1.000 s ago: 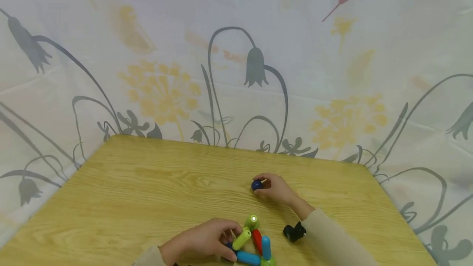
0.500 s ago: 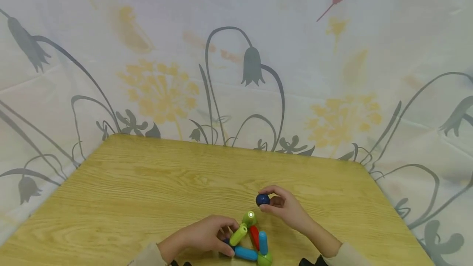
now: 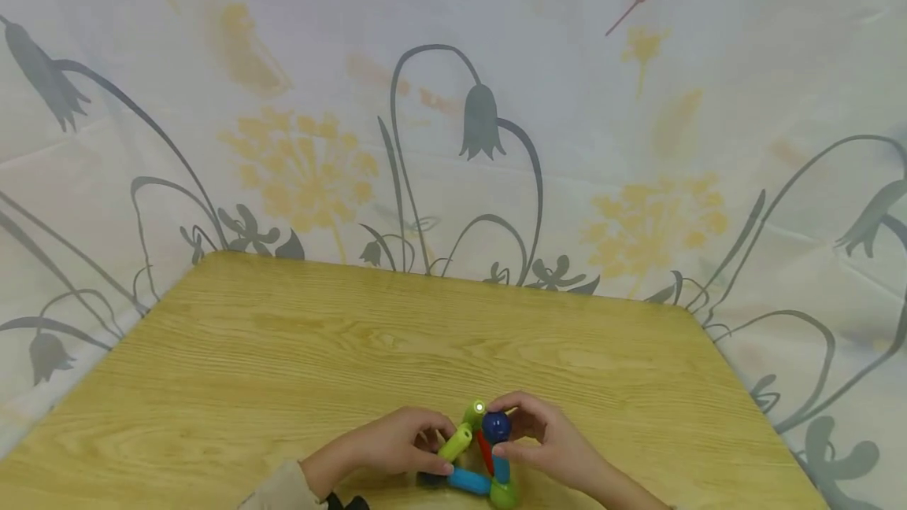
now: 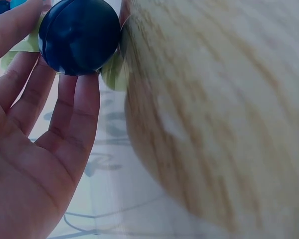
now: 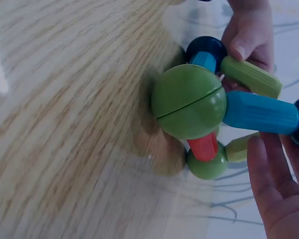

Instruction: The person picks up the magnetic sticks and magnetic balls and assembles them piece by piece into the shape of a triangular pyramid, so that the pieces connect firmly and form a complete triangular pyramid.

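Note:
A frame of magnetic rods and balls stands near the front of the table. My left hand (image 3: 397, 443) holds the dark blue ball (image 4: 79, 37) at its left corner, beside an upright lime rod (image 3: 456, 442). A light blue rod (image 3: 469, 482) runs from there to a green ball (image 5: 189, 102). Above that ball rises an upright blue rod (image 5: 261, 112), topped by a second dark blue ball (image 3: 497, 426). My right hand (image 3: 556, 443) holds this upper ball between thumb and fingers. A red rod (image 5: 203, 147) leads to a rear green ball (image 5: 208, 163), which bears another lime rod (image 5: 241, 148).
The wood-grain table (image 3: 283, 345) extends behind and to both sides of the frame. A white cloth (image 3: 340, 46) printed with grey and yellow flowers hangs beyond it. Something black (image 3: 347, 504) shows by the left wrist at the bottom edge.
My right hand has brought the dark blue ball toward me, from the table behind the frame onto the upright blue rod's top. The left hand has stayed at its corner.

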A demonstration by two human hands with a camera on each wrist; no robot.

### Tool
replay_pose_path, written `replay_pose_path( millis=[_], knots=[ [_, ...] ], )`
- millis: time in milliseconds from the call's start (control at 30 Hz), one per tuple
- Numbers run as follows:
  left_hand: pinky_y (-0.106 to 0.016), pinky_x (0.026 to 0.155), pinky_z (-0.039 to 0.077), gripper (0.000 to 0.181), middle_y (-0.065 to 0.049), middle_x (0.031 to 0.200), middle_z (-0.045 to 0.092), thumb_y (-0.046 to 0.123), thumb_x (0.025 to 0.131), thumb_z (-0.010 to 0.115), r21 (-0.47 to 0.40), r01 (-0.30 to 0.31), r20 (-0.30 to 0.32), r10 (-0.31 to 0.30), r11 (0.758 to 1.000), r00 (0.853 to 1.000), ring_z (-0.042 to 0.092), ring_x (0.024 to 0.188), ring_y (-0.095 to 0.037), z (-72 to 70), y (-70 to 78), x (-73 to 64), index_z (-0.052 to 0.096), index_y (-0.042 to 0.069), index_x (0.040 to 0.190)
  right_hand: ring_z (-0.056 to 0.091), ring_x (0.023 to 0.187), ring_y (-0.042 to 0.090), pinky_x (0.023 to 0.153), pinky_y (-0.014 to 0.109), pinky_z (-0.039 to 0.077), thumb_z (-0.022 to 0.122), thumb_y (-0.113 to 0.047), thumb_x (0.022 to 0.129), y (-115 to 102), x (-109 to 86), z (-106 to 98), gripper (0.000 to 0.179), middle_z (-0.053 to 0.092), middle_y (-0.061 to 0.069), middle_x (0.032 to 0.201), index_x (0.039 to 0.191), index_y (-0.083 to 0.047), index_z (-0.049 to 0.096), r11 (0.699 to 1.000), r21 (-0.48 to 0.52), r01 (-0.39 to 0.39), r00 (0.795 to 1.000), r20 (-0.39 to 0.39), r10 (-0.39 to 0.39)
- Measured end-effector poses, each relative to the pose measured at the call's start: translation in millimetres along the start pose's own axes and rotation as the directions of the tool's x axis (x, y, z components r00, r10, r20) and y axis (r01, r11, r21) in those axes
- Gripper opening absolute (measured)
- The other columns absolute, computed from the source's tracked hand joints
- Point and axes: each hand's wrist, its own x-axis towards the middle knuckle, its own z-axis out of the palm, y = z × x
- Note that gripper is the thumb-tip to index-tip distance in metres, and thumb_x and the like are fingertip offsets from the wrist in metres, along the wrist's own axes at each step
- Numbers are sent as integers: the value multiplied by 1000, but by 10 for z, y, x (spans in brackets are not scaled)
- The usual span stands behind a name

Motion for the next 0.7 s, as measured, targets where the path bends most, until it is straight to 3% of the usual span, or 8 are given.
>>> replay_pose_path(
  millis=[267,400,533,600,700],
  knots=[
    [-22,78,47,19,8,100,59,12,89,64,-7,-29,11,29,1000,1000,56,86,-4,8,-18,9,63,8,107,58,86,19,72,33,53,66,-5,86,79,-27,61,47,49,15,111,129,-1,47,997,-53,57,998,26,-55],
    [-21,77,47,19,8,100,59,12,89,64,3,-31,13,31,1000,999,57,86,-4,15,-12,16,63,8,107,58,86,21,71,34,53,66,-2,86,110,-8,51,47,43,19,123,129,-4,48,996,-50,71,997,32,-69],
    [-21,77,47,18,9,99,59,11,89,64,7,-18,17,18,1000,1000,57,86,-4,13,8,21,63,8,106,59,88,24,74,35,52,64,0,86,139,23,28,48,40,15,137,130,-6,47,997,-7,78,994,83,-77],
    [-22,78,47,18,8,100,59,11,89,64,-3,-14,23,14,1000,1000,57,87,-4,12,17,21,63,8,106,59,92,22,77,35,51,64,0,87,151,34,24,48,42,11,137,131,-6,46,997,10,79,992,102,-80],
    [-21,78,47,19,7,101,59,11,89,64,-13,-10,31,10,1000,999,57,88,-4,14,27,19,62,7,107,57,98,19,82,36,49,65,0,86,162,48,29,50,44,16,130,131,-7,45,998,19,68,991,112,-70]
  ],
)
